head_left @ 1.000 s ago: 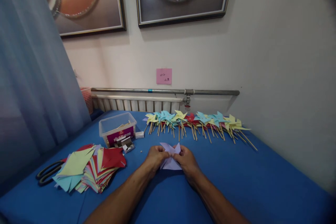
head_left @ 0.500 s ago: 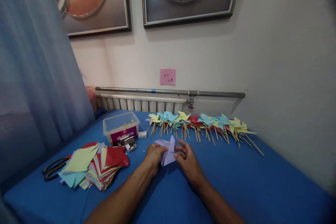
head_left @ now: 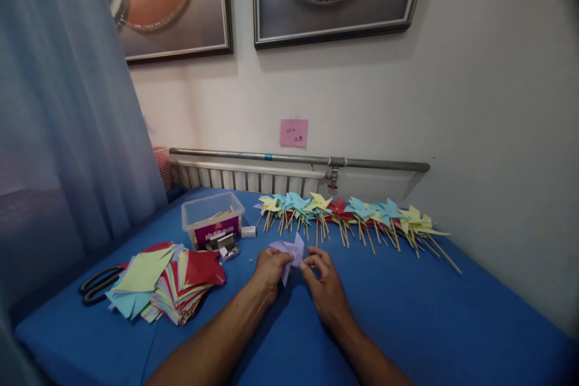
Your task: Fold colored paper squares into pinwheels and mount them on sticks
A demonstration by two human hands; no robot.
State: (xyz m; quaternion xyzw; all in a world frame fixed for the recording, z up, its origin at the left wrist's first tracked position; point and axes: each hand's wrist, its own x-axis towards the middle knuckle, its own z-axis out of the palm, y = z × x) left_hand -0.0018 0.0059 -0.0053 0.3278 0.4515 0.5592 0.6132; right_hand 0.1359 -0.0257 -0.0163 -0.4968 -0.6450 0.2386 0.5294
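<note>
Both hands work at the lower centre of the frame, above the blue table. The left hand has its fingers curled closed on the left side of a lilac paper pinwheel. The pinwheel sits between the two hands, its pointed blades standing up just above the knuckles. The right hand is just beside it on the right; its fingers are loosely bent and partly spread, with the fingertips at the pinwheel's right edge. Whether they pinch the paper or only touch it cannot be told.

Left of the hands, at the lower left of the frame, lies a fanned stack of coloured paper squares in red, yellow, light blue and pink. A pair of black-handled scissors lies at the far left edge of that stack, partly under it.

Above the stack, left of centre, stands a clear plastic box with a magenta label. A small open box lies just in front of it, with a white block beside it.

Across the centre and right of the frame, near the wall, a row of finished pinwheels on wooden sticks lies on the table, overlapping one another.

A pink note is stuck on the wall above a horizontal pipe.
</note>
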